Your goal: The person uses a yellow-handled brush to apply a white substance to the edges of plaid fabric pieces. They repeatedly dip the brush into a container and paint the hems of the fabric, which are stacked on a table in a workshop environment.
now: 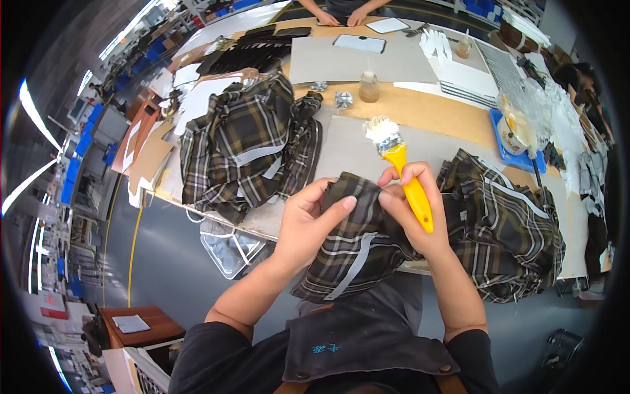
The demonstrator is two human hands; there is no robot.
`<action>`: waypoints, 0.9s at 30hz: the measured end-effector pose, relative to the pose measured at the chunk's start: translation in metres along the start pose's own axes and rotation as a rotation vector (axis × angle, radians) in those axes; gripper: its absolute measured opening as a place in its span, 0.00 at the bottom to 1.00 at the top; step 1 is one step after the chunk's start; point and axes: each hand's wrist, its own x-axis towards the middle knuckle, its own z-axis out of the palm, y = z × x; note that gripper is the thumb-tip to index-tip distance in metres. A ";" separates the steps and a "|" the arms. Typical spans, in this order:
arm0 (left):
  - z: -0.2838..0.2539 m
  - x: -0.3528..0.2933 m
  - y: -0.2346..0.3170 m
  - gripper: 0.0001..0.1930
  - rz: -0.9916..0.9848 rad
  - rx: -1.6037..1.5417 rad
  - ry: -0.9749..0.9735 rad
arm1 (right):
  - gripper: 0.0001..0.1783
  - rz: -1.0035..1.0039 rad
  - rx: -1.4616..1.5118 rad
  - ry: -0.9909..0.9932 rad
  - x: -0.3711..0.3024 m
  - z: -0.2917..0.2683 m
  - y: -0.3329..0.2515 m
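Observation:
My left hand (307, 223) pinches a dark plaid cloth piece (348, 253) between thumb and fingers; a pale grey strip runs down this piece. My right hand (423, 213) grips the cloth's upper edge with thumb and fingertip. The same hand also holds a brush (413, 187) with a yellow handle, its bristle end pointing up and away, covered in whitish stuff. Left of my hands lies a big heap of plaid cloth (239, 134). To the right, another plaid heap (502, 230) hangs over the table's near edge. The cloth hides some of my fingers.
A glass jar (369, 87) and crumpled foil (343, 100) stand beyond my hands on the table (420, 103). At right, a blue tray (504, 141) carries a tub (515, 131). Dark pieces (252, 52) lie far left. Across the table, another person's hands (341, 18) are at work.

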 end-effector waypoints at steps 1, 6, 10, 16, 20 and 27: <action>0.004 0.005 -0.009 0.18 0.035 -0.020 0.046 | 0.12 -0.047 -0.073 0.064 0.001 -0.004 0.003; 0.008 0.019 -0.036 0.18 0.111 0.030 0.125 | 0.23 -0.168 -0.171 0.227 -0.016 -0.023 -0.021; 0.011 0.022 -0.043 0.18 0.153 0.100 0.112 | 0.15 -0.231 -0.316 0.112 -0.024 -0.020 -0.034; 0.017 0.019 -0.036 0.17 0.079 0.063 0.133 | 0.07 -0.257 -0.555 0.180 -0.009 -0.014 -0.033; 0.020 0.018 -0.031 0.18 0.098 0.073 0.117 | 0.08 -0.185 -0.463 0.137 -0.011 -0.014 -0.039; 0.015 0.020 -0.030 0.18 0.020 -0.015 0.133 | 0.07 -0.289 -0.588 0.110 -0.004 -0.014 -0.037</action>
